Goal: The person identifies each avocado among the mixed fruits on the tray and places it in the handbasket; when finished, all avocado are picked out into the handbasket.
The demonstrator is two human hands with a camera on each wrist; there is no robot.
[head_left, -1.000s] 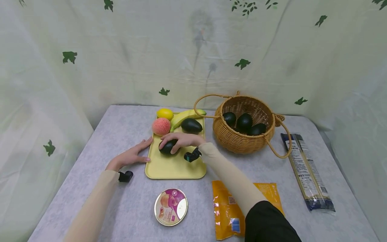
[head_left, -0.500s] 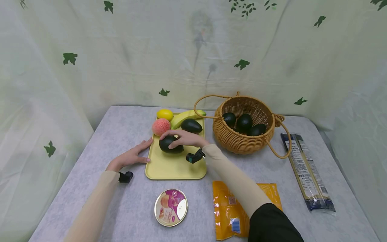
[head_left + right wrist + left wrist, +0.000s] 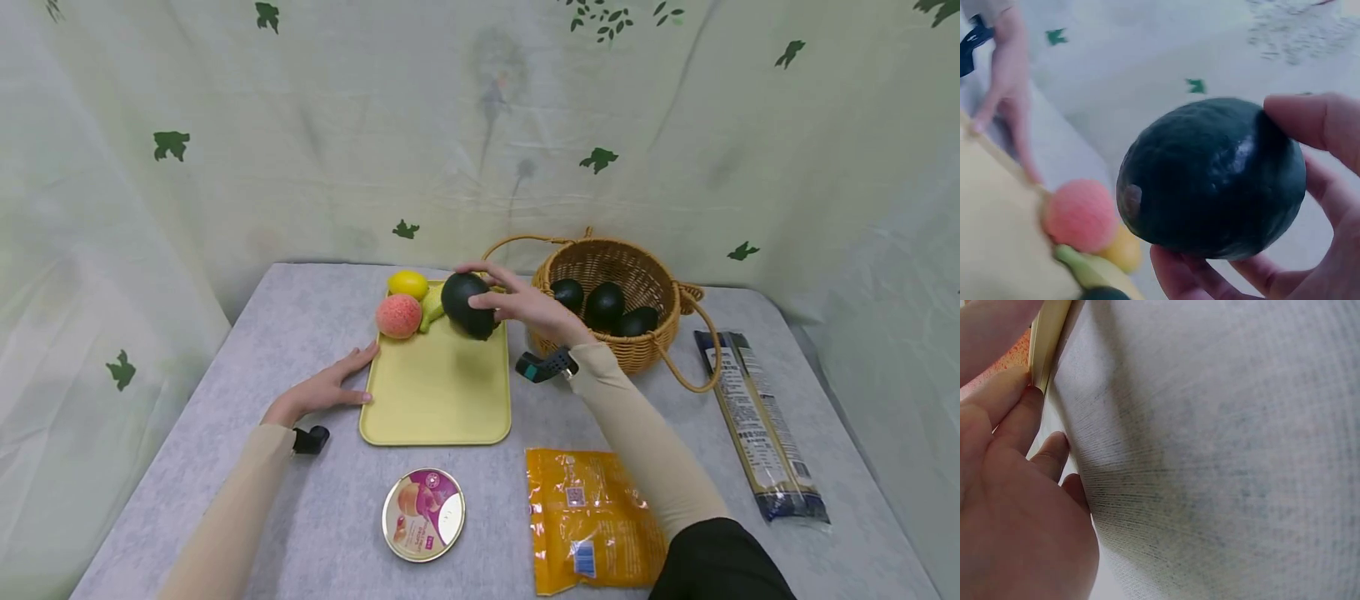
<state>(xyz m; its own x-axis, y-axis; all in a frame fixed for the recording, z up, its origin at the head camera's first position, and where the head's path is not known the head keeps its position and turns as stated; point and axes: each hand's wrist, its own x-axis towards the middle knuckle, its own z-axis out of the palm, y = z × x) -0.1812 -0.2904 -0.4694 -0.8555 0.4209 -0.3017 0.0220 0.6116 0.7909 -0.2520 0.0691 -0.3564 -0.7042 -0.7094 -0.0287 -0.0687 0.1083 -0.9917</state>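
My right hand [image 3: 528,304] grips a dark green avocado [image 3: 463,302] between thumb and fingers, raised over the far right part of the yellow tray [image 3: 438,400]. In the right wrist view, the held avocado [image 3: 1210,181] shows a small brown stem scar at one end. Behind it in the head view, a banana [image 3: 432,307] is partly covered; a second avocado [image 3: 1105,294] peeks in at the bottom of the right wrist view. My left hand [image 3: 322,393] lies with spread fingers along the tray's left rim, fingertips touching it. A pink peach [image 3: 399,316] and a lemon [image 3: 408,283] sit at the tray's far left corner.
A wicker basket [image 3: 558,333] holding three avocados [image 3: 604,305] stands right of the tray, its handles splayed out. A long packet [image 3: 761,425] lies at the right. Nearer are an orange bag [image 3: 585,533], partly under the right forearm, and a round tin [image 3: 423,514].
My right hand has lifted the avocado off the middle of the tray and carried it right and away from me, toward the basket. The left hand has stayed at the tray's rim.
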